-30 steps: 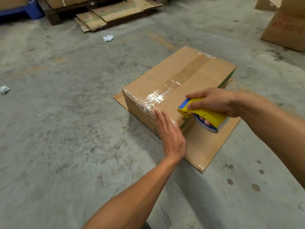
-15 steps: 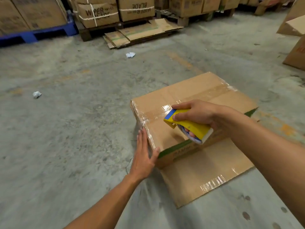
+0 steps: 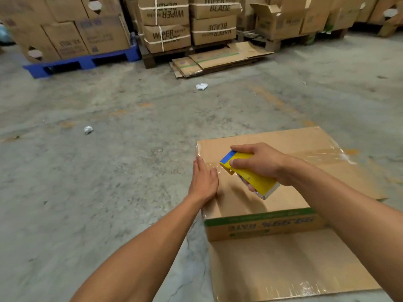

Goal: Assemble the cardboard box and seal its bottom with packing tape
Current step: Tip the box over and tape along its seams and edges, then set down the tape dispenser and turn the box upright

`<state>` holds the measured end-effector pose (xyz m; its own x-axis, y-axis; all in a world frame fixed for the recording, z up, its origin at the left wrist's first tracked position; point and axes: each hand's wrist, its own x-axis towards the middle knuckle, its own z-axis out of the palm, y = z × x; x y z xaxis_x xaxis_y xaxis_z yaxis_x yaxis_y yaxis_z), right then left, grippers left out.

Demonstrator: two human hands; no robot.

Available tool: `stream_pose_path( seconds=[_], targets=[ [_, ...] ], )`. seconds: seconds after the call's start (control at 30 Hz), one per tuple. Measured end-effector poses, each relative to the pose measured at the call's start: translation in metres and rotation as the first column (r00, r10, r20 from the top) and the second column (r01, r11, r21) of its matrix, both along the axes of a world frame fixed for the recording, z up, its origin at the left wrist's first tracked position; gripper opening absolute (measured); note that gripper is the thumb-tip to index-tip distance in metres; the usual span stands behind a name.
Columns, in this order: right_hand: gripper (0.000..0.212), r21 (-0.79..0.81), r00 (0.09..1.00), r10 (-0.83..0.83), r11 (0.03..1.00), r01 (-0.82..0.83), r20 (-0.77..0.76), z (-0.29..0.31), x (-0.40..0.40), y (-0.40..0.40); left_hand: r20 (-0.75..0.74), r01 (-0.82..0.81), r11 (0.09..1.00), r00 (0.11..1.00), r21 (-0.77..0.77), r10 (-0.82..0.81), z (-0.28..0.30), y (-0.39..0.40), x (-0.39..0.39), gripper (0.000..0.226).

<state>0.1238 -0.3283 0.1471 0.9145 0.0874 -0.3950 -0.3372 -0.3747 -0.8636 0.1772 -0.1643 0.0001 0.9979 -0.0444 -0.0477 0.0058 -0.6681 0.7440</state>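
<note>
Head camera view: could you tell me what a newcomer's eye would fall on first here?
First, the yellow tape dispenser gripped in the right hand over the cardboard box, low and right of centre. Beside it the left hand presses flat on the box's left edge, where clear tape wraps over. Behind, stacked cartons line the far wall.

Both arms are showing bare from the bottom edge of the view up to the wrists, with no sleeve, cuff, glove, watch, bracelet or ring appearing anywhere along them. The left hand (image 3: pixel 202 182) is showing its back, a slim shape with long straight fingers (image 3: pixel 199 165) lying close together and short, unpainted nails. The right hand (image 3: pixel 259 162) is looking broader, its knuckles forming a rounded ridge, its thumb showing a short plain nail, and its forearm widening steadily toward the lower right corner, where it is running out of view.
</note>
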Motion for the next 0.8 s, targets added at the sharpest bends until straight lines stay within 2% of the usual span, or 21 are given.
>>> stream_pose_path(
  seconds=[0.1, 0.27, 0.37, 0.5, 0.53, 0.6, 0.67, 0.73, 0.8],
  targets=[
    [0.054, -0.047, 0.999, 0.05, 0.998, -0.05, 0.014, -0.001, 0.0, -0.009, -0.008, -0.006, 0.996, 1.0, 0.092, 0.007, -0.013, -0.002, 0.001, 0.067],
    [0.038, -0.047, 0.948, 0.319, 0.947, -0.318, -0.003, -0.008, -0.01, -0.016, 0.029, 0.042, 0.996, 0.999, 0.078, -0.044, -0.017, 0.007, 0.005, 0.067],
    [0.029, -0.127, 0.887, 0.462, 0.878, -0.461, -0.028, -0.019, -0.02, -0.014, 0.018, 0.069, 0.987, 0.997, 0.144, -0.072, -0.013, 0.016, 0.015, 0.068],
    [0.04, -0.182, 0.767, 0.635, 0.747, -0.64, -0.092, -0.041, -0.045, -0.006, -0.007, 0.157, 0.964, 0.987, 0.213, -0.159, -0.01, 0.031, 0.024, 0.07],
    [0.043, -0.237, 0.734, 0.672, 0.7, -0.674, -0.104, -0.051, -0.056, -0.004, -0.024, 0.174, 0.963, 0.985, 0.207, -0.173, -0.01, 0.032, 0.024, 0.07],
    [0.055, -0.411, 0.623, 0.773, 0.533, -0.74, -0.119, -0.077, -0.083, 0.001, -0.047, 0.192, 0.96, 0.981, 0.202, -0.186, -0.009, 0.034, 0.023, 0.07],
    [0.069, -0.542, 0.506, 0.848, 0.353, -0.763, -0.16, -0.113, -0.115, 0.002, -0.051, 0.178, 0.965, 0.984, 0.194, -0.171, -0.007, 0.034, 0.024, 0.07],
    [0.076, -0.604, 0.454, 0.872, 0.264, -0.752, -0.184, -0.148, -0.146, -0.002, -0.047, 0.169, 0.969, 0.986, 0.182, -0.163, -0.008, 0.034, 0.024, 0.071],
    [0.079, -0.64, 0.43, 0.883, 0.221, -0.736, -0.189, -0.173, -0.168, -0.01, -0.041, 0.165, 0.971, 0.986, 0.172, -0.16, -0.008, 0.034, 0.024, 0.07]
  ],
)
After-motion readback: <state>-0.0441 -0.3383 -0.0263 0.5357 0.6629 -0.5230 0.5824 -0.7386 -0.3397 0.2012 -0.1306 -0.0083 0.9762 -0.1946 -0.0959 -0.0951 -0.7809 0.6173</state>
